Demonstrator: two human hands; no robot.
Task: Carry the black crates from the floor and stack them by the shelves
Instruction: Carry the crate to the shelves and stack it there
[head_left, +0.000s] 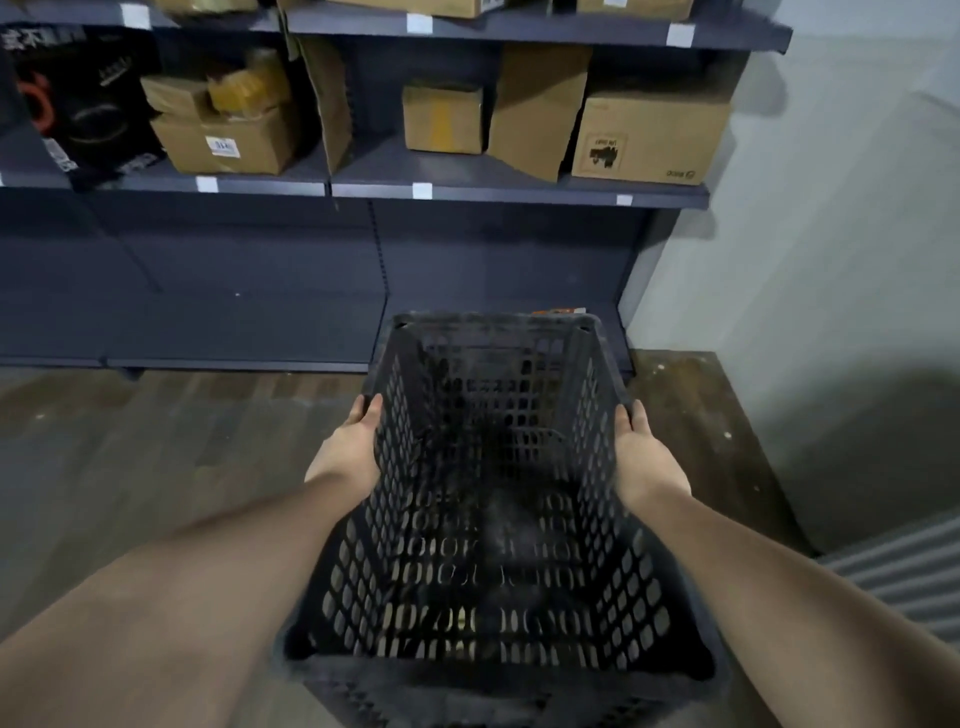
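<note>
A black perforated plastic crate fills the lower middle of the head view, its open top facing me. My left hand grips its left rim and my right hand grips its right rim, fingers curled over the edges. The crate is held off the wooden floor, its far end close to the bottom of the dark shelves. Through the mesh I cannot tell whether another crate sits below it.
Cardboard boxes stand on the shelf board above. A grey wall closes the right side, forming a corner with the shelves. Wooden floor spreads to the left. A ribbed grey surface shows at the lower right.
</note>
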